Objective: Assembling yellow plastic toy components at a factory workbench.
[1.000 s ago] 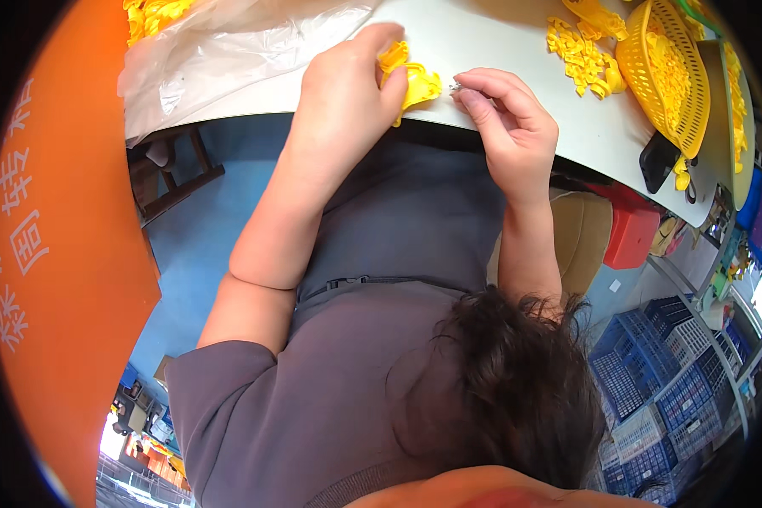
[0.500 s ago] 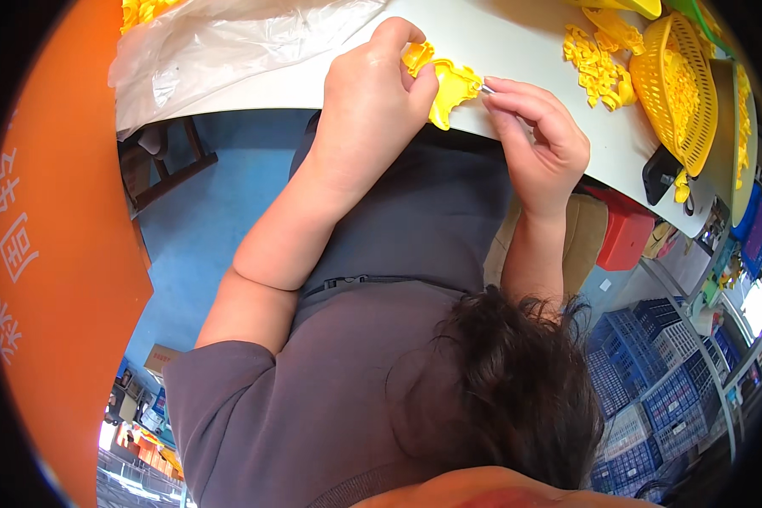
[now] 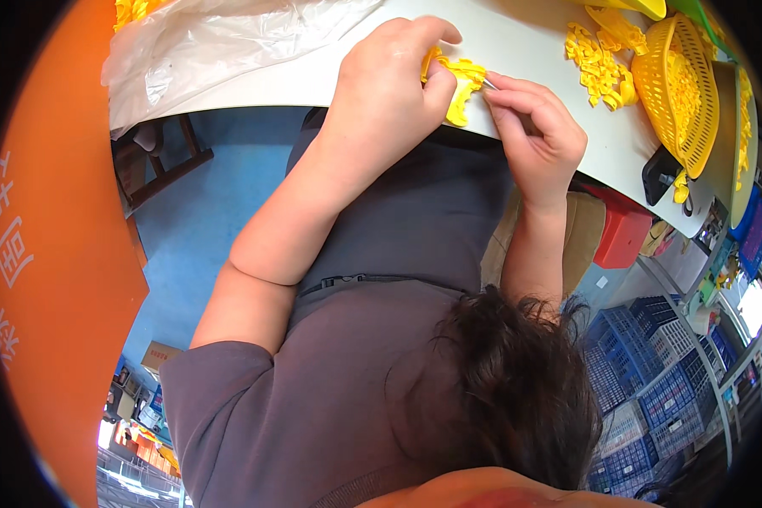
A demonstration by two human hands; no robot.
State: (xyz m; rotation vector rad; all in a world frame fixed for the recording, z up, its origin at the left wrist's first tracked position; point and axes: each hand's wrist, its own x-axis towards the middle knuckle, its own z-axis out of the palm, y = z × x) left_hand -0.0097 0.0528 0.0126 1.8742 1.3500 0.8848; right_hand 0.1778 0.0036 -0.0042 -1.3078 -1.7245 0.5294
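A yellow moulded plastic piece (image 3: 462, 91) with a wavy edge is held over the near edge of the white table. My left hand (image 3: 395, 78) grips its left end between thumb and fingers, covering much of that side. From the right, my right hand (image 3: 540, 120) pinches a thin metal tool (image 3: 489, 84), whose tip touches or nearly touches the piece's right edge. Most of that tool is hidden by the fingers, so its exact kind is unclear.
A pile of small yellow parts (image 3: 597, 72) lies on the white table (image 3: 525, 51) at right, beside a yellow basket (image 3: 643, 80) of similar pieces. A dark phone-like object (image 3: 659, 173) sits near the edge. Clear plastic sheeting (image 3: 220, 63) covers the left; blue crates (image 3: 622, 347) stand below right.
My left hand has shifted slightly right and turned the yellow piece, so less of it shows. Its index finger is now lifted and extended. The right hand has stayed nearly in place.
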